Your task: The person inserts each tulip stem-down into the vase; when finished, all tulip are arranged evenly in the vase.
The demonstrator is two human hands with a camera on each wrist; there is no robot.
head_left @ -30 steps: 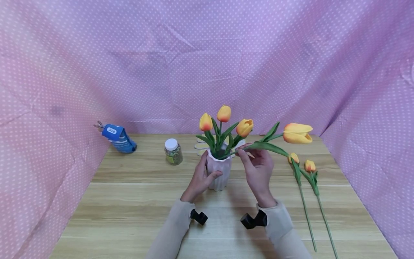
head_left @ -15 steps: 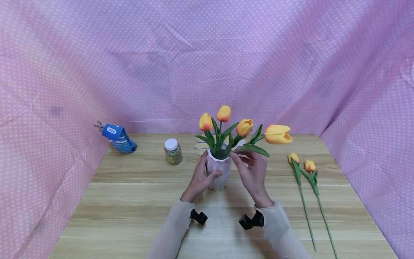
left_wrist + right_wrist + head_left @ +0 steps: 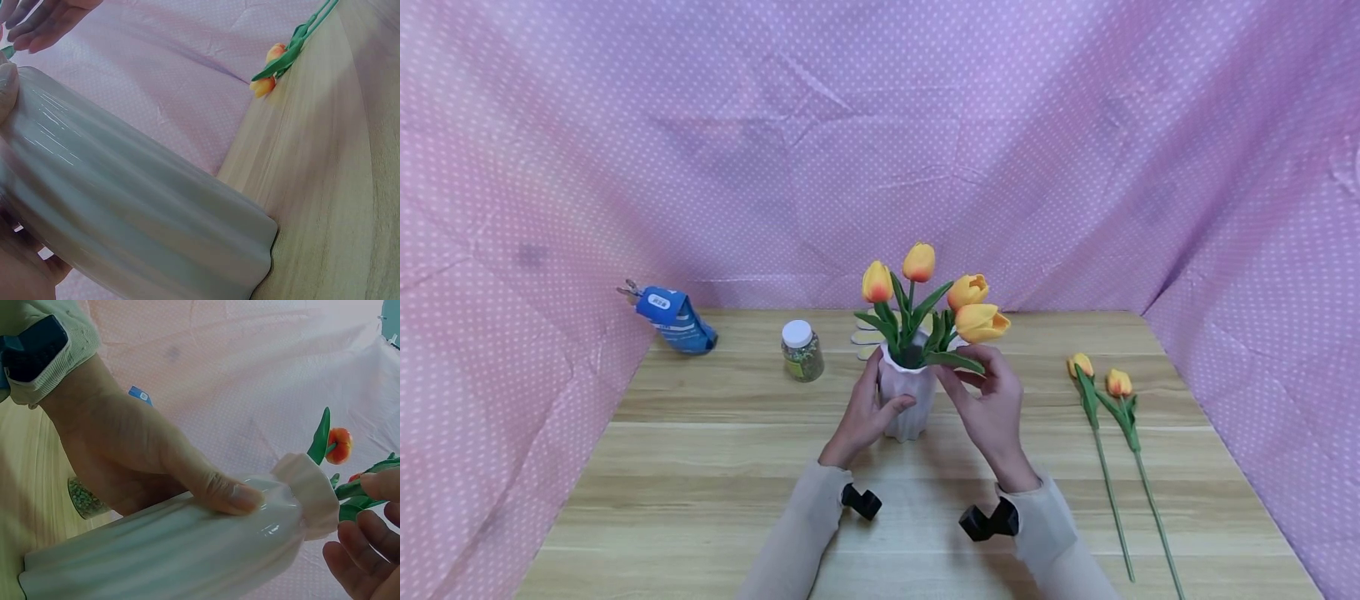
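Note:
A pale fluted vase (image 3: pixel 907 404) stands upright on the table, holding several yellow-orange tulips. My left hand (image 3: pixel 863 415) grips its left side, thumb across the front; the right wrist view shows that left hand (image 3: pixel 144 450) wrapped round the body. At the rim's right side, my right hand (image 3: pixel 988 404) pinches the lowest tulip (image 3: pixel 982 323) by the stem, just under a long leaf. This bloom leans right beneath another tulip (image 3: pixel 967 292). Fingers of the right hand (image 3: pixel 375 540) appear beside the frilled rim in the right wrist view. The stem ends inside the vase are hidden.
Two loose tulips (image 3: pixel 1101 467) lie on the table (image 3: pixel 700 483) at the right. To the left stand a white-lidded jar (image 3: pixel 802 352) of green bits and a blue packet (image 3: pixel 677 321). A striped glove-like item (image 3: pixel 867 336) lies partly hidden behind the vase.
The held tulip has moved left and slightly down, its bloom now close to the others and its stem deeper in the vase. My left hand and the vase have stayed put.

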